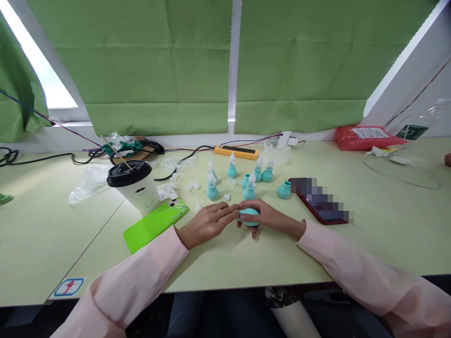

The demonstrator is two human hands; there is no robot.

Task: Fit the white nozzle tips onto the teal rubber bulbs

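My right hand (259, 213) is wrapped round a teal rubber squeeze bulb (249, 218), held on its side just above the table. My left hand (207, 224) reaches in from the left, its fingertips brought together at the bulb's left end; whatever they pinch there is hidden. Beyond my hands stand several teal bulbs with clear pointed tips, like nasal aspirators, one bulb (212, 191) left of centre and another bulb (249, 192) right behind my hands. A bare bulb (283, 190) without a tip leans to the right. Small clear-white pieces (227, 197) lie scattered among them.
At left are a lidded paper cup (143, 192) with a stick and a green phone case (155, 225). A dark phone (322, 204) lies right. Behind sit an orange power strip (237, 151), cables, plastic bags (89, 183) and a red package (368, 137). The table's front edge runs below my forearms.
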